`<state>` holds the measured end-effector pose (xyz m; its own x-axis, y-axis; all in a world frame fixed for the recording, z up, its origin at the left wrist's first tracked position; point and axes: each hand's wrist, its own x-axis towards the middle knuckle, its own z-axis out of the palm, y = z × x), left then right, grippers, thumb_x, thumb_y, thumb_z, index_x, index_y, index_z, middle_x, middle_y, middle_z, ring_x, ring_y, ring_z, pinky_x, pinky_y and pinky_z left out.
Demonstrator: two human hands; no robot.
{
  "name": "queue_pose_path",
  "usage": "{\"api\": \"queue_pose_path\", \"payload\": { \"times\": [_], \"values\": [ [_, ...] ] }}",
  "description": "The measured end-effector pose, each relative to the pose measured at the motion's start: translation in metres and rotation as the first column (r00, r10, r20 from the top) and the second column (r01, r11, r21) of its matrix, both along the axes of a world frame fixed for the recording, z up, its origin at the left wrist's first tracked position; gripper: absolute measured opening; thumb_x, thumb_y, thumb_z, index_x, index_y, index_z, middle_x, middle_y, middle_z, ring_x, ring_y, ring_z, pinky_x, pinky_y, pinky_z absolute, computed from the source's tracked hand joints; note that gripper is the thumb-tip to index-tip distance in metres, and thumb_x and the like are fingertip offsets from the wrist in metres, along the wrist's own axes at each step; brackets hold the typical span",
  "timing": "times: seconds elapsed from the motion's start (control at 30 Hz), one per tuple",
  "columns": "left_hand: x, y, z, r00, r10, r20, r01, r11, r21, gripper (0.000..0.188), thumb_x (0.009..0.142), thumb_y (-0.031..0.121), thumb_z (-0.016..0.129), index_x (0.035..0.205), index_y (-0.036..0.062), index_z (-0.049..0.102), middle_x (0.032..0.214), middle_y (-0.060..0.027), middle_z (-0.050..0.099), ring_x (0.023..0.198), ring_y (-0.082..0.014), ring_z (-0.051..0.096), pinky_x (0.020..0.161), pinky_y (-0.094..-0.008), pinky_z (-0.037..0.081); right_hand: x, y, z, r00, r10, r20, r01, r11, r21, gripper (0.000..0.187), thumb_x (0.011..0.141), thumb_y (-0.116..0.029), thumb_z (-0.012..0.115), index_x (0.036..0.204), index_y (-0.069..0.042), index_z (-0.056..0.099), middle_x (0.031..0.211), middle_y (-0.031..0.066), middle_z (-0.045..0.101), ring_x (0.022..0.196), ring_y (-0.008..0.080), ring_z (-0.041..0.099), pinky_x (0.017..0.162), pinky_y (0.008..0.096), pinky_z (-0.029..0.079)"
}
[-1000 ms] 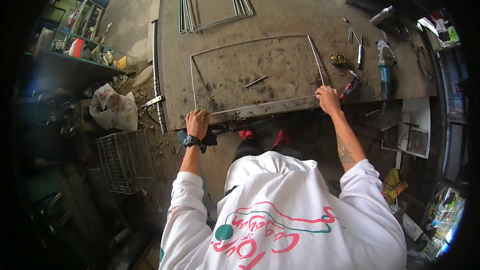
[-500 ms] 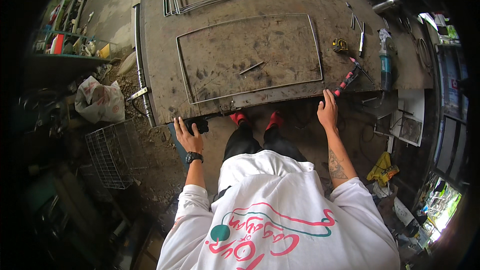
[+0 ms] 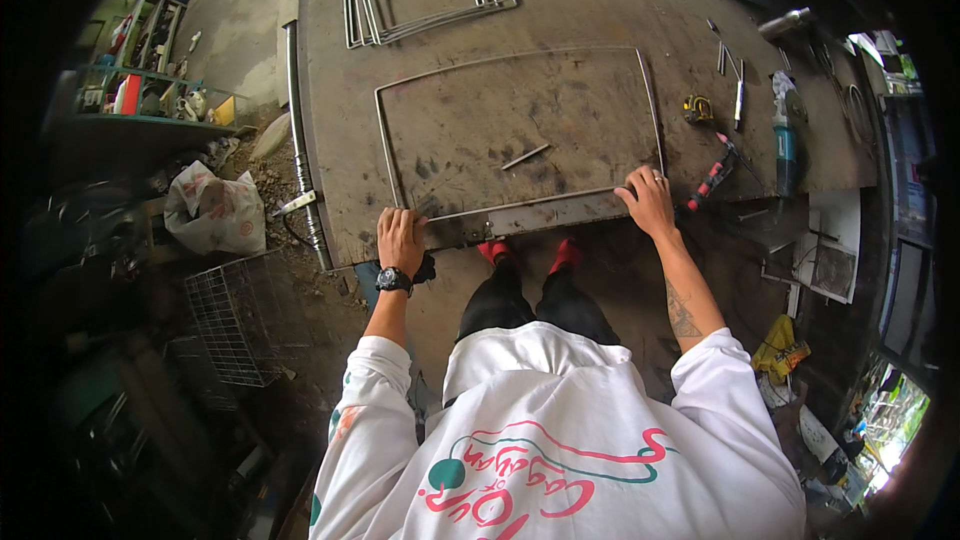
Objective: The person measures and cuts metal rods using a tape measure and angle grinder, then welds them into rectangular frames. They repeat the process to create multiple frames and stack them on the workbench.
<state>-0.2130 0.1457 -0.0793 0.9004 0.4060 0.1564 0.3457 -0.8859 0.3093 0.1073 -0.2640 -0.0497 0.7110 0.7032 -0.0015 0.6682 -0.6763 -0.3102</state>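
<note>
A four-sided frame of thin metal rod [image 3: 520,53] lies flat on the brown, stained worktable [image 3: 600,25], its near side along the table's front edge. My left hand [image 3: 401,240], with a black watch at the wrist, has its fingers closed over the frame's near left corner. At the near right corner, my right hand [image 3: 649,198] has its fingers curled over the rod, thumb toward the inside. The fingertips of both hands are partly hidden. Inside the frame rests a short metal rod [image 3: 526,156], apart from the sides.
Several similar frames [image 3: 430,32] lie farther back. On the right are a yellow-black tape measure [image 3: 697,108], a red-black welding torch [image 3: 708,183], an angle grinder [image 3: 785,150] and loose rods [image 3: 739,100]. A shiny tube [image 3: 301,155] runs along the left edge; a wire cage [image 3: 235,320] stands below.
Both hands have come from open positions beside the near corners onto the frame and closed on it. The view has shifted slightly, so the table sits lower and farther right.
</note>
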Motion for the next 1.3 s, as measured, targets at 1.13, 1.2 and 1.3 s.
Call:
{"api": "queue_pose_path", "payload": {
  "times": [1.13, 1.2, 1.3],
  "values": [
    [0.022, 0.008, 0.092, 0.982, -0.172, -0.084, 0.157, 0.974, -0.163, 0.028, 0.098, 0.029, 0.071, 0.081, 0.0092, 0.063, 0.076, -0.0092, 0.062, 0.077, -0.0331, 0.063, 0.08, -0.0435, 0.047, -0.003, -0.007, 0.052, 0.997, 0.012, 0.075, -0.028, 0.978, 0.209, 0.035, 0.088, -0.03, 0.08, 0.072, -0.006, 0.061, 0.077, 0.0123, 0.062, 0.077, 0.0383, 0.064, 0.069, 0.0495, 0.05],
    [0.021, 0.007, 0.088, 0.986, -0.156, -0.064, 0.147, 0.981, -0.124, 0.026, 0.097, 0.027, 0.071, 0.081, 0.0091, 0.063, 0.076, -0.0095, 0.062, 0.076, -0.0331, 0.064, 0.079, -0.0438, 0.047, -0.002, -0.006, 0.048, 0.997, -0.002, 0.077, -0.014, 0.977, 0.214, 0.033, 0.088, -0.029, 0.08, 0.072, -0.007, 0.061, 0.077, 0.0124, 0.062, 0.077, 0.0385, 0.064, 0.069, 0.0498, 0.05],
    [0.027, 0.002, 0.085, 0.987, -0.158, -0.033, 0.153, 0.982, -0.107, 0.024, 0.096, 0.024, 0.072, 0.08, 0.009, 0.062, 0.076, -0.0098, 0.063, 0.077, -0.0332, 0.065, 0.079, -0.0444, 0.048, 0.001, -0.01, 0.041, 0.993, 0.009, 0.119, -0.03, 0.985, 0.172, 0.029, 0.089, -0.026, 0.078, 0.073, -0.008, 0.062, 0.079, 0.0129, 0.063, 0.08, 0.0384, 0.063, 0.07, 0.0506, 0.049]
  ]
}}
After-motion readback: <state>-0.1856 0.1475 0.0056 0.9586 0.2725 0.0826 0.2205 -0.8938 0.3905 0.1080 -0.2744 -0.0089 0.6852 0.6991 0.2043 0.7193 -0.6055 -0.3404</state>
